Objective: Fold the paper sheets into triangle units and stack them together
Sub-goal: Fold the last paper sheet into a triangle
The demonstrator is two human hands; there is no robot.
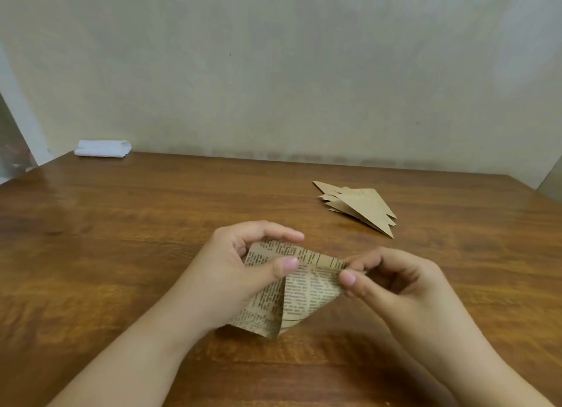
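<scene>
A brown sheet printed with newspaper text (307,288) is held just above the wooden table (152,224), partly folded with its lower point hanging toward the tabletop. My left hand (243,272) pinches its upper left part between thumb and curled fingers. My right hand (392,282) pinches the sheet's right corner with thumb and fingertips. A stack of folded brown paper triangles (362,206) lies on the table farther back and to the right, apart from both hands.
A folded white cloth (103,149) lies at the table's far left corner against the wall. The pale wall (289,72) runs along the table's back edge. Bare wood stretches left of my hands.
</scene>
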